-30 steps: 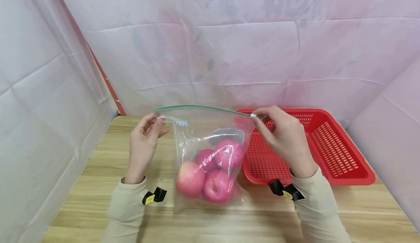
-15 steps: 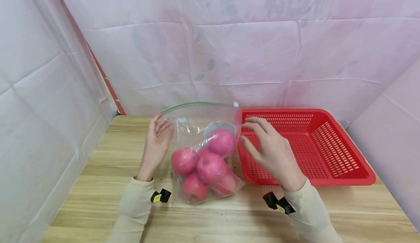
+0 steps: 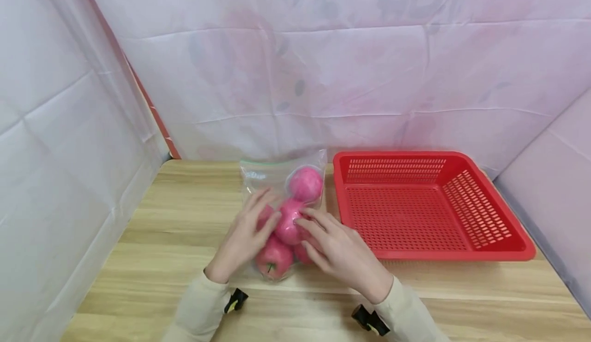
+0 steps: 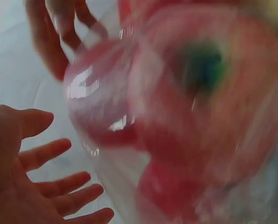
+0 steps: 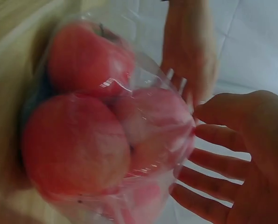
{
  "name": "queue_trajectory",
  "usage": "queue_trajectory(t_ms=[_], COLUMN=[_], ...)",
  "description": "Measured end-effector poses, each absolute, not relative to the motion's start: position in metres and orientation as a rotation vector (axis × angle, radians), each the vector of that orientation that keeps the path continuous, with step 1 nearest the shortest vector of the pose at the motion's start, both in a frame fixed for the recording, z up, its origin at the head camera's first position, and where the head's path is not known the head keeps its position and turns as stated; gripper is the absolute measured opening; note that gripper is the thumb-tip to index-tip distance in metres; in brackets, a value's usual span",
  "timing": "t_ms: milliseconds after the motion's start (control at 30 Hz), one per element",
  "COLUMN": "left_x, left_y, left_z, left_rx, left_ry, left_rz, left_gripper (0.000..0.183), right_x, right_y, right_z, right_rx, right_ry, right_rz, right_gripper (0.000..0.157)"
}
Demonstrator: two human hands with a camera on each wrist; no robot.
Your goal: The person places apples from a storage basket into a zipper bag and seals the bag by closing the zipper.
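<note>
A clear zip bag (image 3: pixel 263 174) with a green strip along its top lies on the wooden table, filled with several pinkish-red apples (image 3: pixel 274 258). Over the bag's left side is my left hand (image 3: pixel 242 237), fingers spread and blurred. From the right, my right hand (image 3: pixel 343 249) reaches over the bag with fingertips right at the middle apple (image 3: pixel 291 221). Loosely spread fingers (image 5: pixel 218 163) show beside the plastic in the right wrist view. In the left wrist view, the left hand's fingers (image 4: pixel 64 191) are apart too. Both hands partly hide the apples.
A red plastic basket (image 3: pixel 461 256) with slotted sides stands to the right of the bag. The wooden table (image 3: pixel 184 214) meets pale cloth walls (image 3: pixel 351 85) at its back and sides.
Both hands have let go of the bag's top corners and moved down and inward over the apples. The bag's top has sunk and leans back, its green strip lower.
</note>
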State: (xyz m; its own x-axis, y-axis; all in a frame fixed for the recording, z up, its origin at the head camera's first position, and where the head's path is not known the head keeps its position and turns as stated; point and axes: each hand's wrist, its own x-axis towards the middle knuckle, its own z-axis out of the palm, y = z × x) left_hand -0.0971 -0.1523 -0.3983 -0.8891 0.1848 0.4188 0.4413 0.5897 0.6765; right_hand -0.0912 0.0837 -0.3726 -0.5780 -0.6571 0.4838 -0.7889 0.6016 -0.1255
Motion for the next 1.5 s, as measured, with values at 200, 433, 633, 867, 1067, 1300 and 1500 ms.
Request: queue_trajectory(t_ms=[200,433,633,867,1067,1300,1500], left_x=[-0.085,-0.086,-0.085,-0.087,-0.090,-0.093,-0.094], left_y=[-0.139,-0.134,-0.130,-0.127,-0.127,-0.127,-0.125], left_z=[-0.404,-0.410,-0.412,-0.415,-0.419,-0.428,-0.439], left_rx=[-0.641,-0.619,-0.563,-0.514,-0.522,-0.567,-0.611], left_ry=[-2.568,-2.592,-2.638,-2.699,-2.731,-2.767,-2.759], left_rz=[-1.014,-0.909,-0.864,-0.795,-0.718,-0.548,-0.401], left_gripper=[0.041,0.040,0.041,0.042,0.044,0.047,0.042], right_x=[-0.088,-0.083,-0.081,-0.079,-0.080,-0.078,-0.074], right_y=[0.084,0.083,0.079,0.073,0.073,0.074,0.078], right_z=[-0.384,-0.401,-0.413,-0.420,-0.424,-0.427,-0.434], right_rx=[1.139,1.069,1.038,1.021,0.996,0.973,0.934], right_ry=[-2.460,-2.483,-2.450,-2.461,-2.467,-2.504,-2.591], right_rz=[0.442,0.449,0.379,0.349,0.327,0.290,0.283], right_gripper=[0.051,0.065,0.075,0.078,0.076,0.071,0.063])
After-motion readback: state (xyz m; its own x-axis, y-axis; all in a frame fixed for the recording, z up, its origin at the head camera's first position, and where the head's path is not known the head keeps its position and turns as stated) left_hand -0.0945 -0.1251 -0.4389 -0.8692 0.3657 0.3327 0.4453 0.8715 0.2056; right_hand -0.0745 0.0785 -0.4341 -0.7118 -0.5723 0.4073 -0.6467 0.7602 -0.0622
